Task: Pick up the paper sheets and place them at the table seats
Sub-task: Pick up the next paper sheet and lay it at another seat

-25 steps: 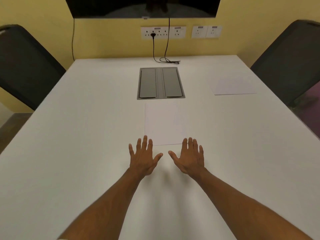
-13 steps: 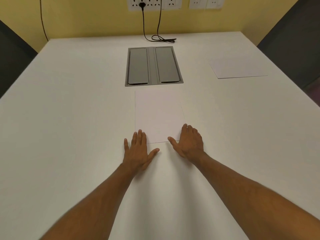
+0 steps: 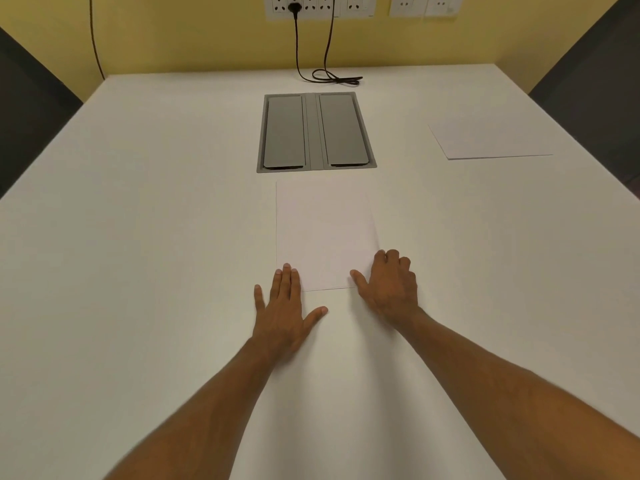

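Observation:
A white paper sheet (image 3: 323,233) lies flat on the white table (image 3: 138,237) just in front of me; I cannot tell whether it is one sheet or a stack. My left hand (image 3: 284,313) lies flat on the table, its straight fingertips touching the sheet's near left corner. My right hand (image 3: 389,285) is at the near right corner, thumb on top of the paper and fingers curled at its right edge. Another white sheet (image 3: 488,140) lies flat at the far right, by the right-hand seat.
A grey two-lid cable box (image 3: 316,131) is set into the table beyond the near sheet. A black cable (image 3: 332,77) runs from wall sockets (image 3: 318,5) onto the far edge. Dark chairs stand at the left (image 3: 24,109) and right (image 3: 595,81).
Both hands slid forward onto the near sheet's corners. My right hand's fingers went from flat to curled at the sheet's right edge. The view tilted down and closer.

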Available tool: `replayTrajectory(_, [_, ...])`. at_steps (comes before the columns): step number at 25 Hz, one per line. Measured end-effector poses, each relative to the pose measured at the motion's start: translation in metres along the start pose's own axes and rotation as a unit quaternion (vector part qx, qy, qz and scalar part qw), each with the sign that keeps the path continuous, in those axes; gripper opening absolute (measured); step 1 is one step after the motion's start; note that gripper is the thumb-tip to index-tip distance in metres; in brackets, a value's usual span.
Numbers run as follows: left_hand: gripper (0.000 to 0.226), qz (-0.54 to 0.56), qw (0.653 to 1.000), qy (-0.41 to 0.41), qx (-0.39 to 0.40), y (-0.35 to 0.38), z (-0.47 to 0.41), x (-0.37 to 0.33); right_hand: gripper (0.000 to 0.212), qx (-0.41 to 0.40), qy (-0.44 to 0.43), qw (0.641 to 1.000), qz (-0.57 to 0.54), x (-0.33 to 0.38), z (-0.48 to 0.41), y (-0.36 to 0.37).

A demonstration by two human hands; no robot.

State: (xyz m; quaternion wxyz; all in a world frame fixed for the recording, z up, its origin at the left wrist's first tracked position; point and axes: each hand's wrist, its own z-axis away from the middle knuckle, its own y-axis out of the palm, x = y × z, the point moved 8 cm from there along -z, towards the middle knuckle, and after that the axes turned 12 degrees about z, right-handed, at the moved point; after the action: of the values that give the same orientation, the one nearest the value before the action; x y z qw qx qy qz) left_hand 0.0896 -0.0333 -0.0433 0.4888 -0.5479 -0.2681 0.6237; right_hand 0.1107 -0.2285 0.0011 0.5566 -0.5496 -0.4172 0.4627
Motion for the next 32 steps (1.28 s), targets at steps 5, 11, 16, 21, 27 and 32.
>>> replayTrajectory(5, [0.108,-0.010,1.000,0.003,-0.007,0.004,-0.002,0.002,0.030,-0.007,0.109,0.964,-0.244,-0.024,-0.007,-0.006])
replayTrajectory(11, [0.109,-0.017,1.000,0.007,-0.019,0.006,-0.001,0.004,0.017,0.022,0.227,0.897,-0.378,-0.042,-0.013,0.007])
replayTrajectory(16, [0.109,-0.011,1.000,0.004,-0.010,0.004,0.000,0.001,0.014,0.023,0.235,0.870,-0.433,-0.043,-0.014,0.016])
replayTrajectory(21, [0.082,0.145,0.988,-0.041,-0.018,-0.019,0.013,-0.003,0.018,0.035,0.249,0.793,-0.555,-0.049,0.000,0.011])
replayTrajectory(27, [0.069,0.340,0.925,-0.113,-0.128,-0.078,0.030,-0.002,0.020,0.043,0.246,0.711,-0.657,-0.052,0.040,-0.019])
replayTrajectory(32, [0.027,0.478,0.840,-0.212,-0.148,-0.102,0.068,0.005,0.020,0.074,0.219,0.701,-0.675,-0.060,0.090,-0.047])
